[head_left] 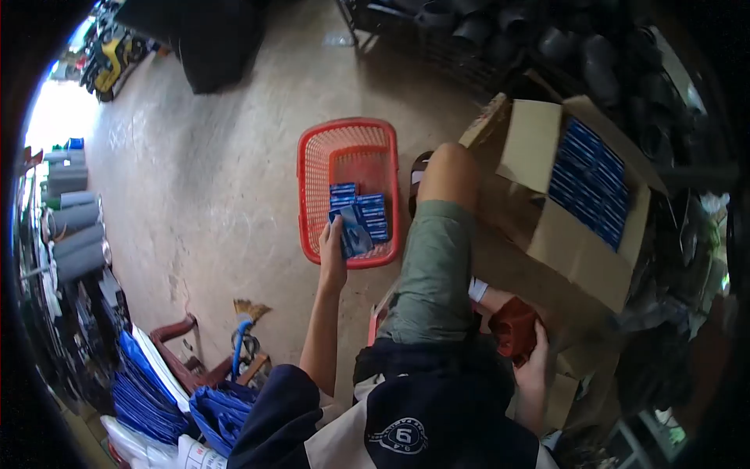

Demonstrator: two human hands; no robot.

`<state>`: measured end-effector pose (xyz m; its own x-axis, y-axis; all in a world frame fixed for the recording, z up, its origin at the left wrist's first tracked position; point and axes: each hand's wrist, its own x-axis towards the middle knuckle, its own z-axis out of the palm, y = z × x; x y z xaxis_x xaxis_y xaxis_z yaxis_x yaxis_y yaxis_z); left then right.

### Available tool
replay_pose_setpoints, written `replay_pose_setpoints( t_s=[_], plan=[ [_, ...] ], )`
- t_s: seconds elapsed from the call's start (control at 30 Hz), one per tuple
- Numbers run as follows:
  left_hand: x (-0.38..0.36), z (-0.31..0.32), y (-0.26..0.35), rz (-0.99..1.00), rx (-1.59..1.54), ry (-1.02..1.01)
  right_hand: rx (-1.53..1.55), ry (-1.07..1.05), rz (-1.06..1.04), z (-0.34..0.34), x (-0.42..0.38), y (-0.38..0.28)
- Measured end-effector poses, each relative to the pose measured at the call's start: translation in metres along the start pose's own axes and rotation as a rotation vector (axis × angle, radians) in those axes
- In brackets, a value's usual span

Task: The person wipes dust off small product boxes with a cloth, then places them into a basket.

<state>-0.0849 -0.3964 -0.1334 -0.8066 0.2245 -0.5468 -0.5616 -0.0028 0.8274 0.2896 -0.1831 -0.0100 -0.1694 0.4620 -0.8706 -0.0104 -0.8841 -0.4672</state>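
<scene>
A red plastic basket (308, 227) stands on the floor in front of me, with small blue boxes (373, 215) stacked inside. My left hand (333, 248) reaches over its near side, thumb and fingers closed on a blue box (351, 234) that overlaps the stack. Beside my right thigh, my right hand (534, 366) is closed around a reddish-brown object (516, 332) with a folded, uneven shape; I cannot tell its kind. Part of that hand is hidden behind the object.
An open cardboard box (586, 246) at the right holds many blue boxes (590, 184) in rows. Dark pipe fittings (539, 47) crowd a rack at the back right. Grey rolls (78, 234) line the left. Blue sheeting (148, 399) and a brown frame (183, 352) lie at lower left.
</scene>
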Motion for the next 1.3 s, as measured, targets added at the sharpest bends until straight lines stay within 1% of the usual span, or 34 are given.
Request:
replay_pose_setpoints(
  t_s=[0.03,0.1,0.13,0.2,0.23,0.3,0.33,0.4,0.43,0.5,0.53,0.57,0.67,0.7,0.77,0.83,0.9,1.0,1.1,1.2,1.3],
  plan=[
    [0.020,-0.017,-0.020,-0.028,0.027,0.094,-0.032,0.044,0.060,0.001,0.005,0.002],
    [0.060,-0.043,-0.062,0.019,0.264,0.128,-0.092,0.142,0.174,0.005,0.008,0.003],
    [0.080,-0.047,-0.075,0.043,0.378,0.134,-0.085,0.143,0.163,-0.002,0.015,0.007],
    [0.116,-0.042,-0.089,0.149,0.550,0.075,-0.064,0.153,0.132,-0.019,0.025,0.014],
    [0.136,-0.037,-0.096,0.204,0.638,0.035,-0.054,0.191,0.137,-0.025,0.027,0.016],
    [0.182,-0.026,-0.113,0.432,0.946,-0.068,-0.028,0.266,0.145,-0.022,0.029,0.018],
    [0.205,-0.020,-0.121,0.551,1.095,-0.124,-0.069,0.235,0.146,-0.019,0.032,0.017],
    [0.243,-0.005,-0.130,0.567,1.245,-0.245,-0.143,0.179,0.149,-0.015,0.035,0.018],
    [0.257,0.003,-0.134,0.576,1.317,-0.306,-0.176,0.223,0.171,-0.015,0.035,0.016],
    [0.288,0.012,-0.150,0.524,1.487,-0.421,-0.241,0.303,0.207,-0.015,0.038,0.011],
    [0.301,0.014,-0.158,0.497,1.570,-0.480,-0.240,0.296,0.208,-0.014,0.038,0.008],
    [0.309,0.015,-0.170,0.510,1.580,-0.480,-0.237,0.289,0.209,-0.011,0.037,0.005],
    [0.316,0.011,-0.199,0.334,1.637,-0.537,-0.245,0.232,0.218,0.002,0.040,0.000],
    [0.315,0.007,-0.204,0.316,1.708,-0.553,-0.245,0.207,0.224,0.004,0.040,0.002],
    [0.314,0.006,-0.216,0.289,1.843,-0.583,-0.229,0.222,0.227,0.000,0.040,0.008],
    [0.318,0.001,-0.222,0.307,1.837,-0.601,-0.238,0.219,0.215,-0.003,0.039,0.009],
    [0.317,0.000,-0.218,0.303,1.823,-0.618,-0.260,0.197,0.194,0.013,0.038,0.012],
    [0.312,0.009,-0.203,0.274,1.805,-0.622,-0.216,0.072,0.166,-0.027,0.051,0.026],
    [0.309,0.018,-0.202,0.240,1.815,-0.596,-0.110,0.195,0.236,-0.035,0.060,0.034],
    [0.307,0.018,-0.212,0.166,1.799,-0.556,-0.072,0.113,0.276,-0.027,0.060,0.031],
    [0.312,0.021,-0.209,0.146,1.813,-0.522,-0.116,0.259,0.223,-0.012,0.057,0.032]
  ],
)
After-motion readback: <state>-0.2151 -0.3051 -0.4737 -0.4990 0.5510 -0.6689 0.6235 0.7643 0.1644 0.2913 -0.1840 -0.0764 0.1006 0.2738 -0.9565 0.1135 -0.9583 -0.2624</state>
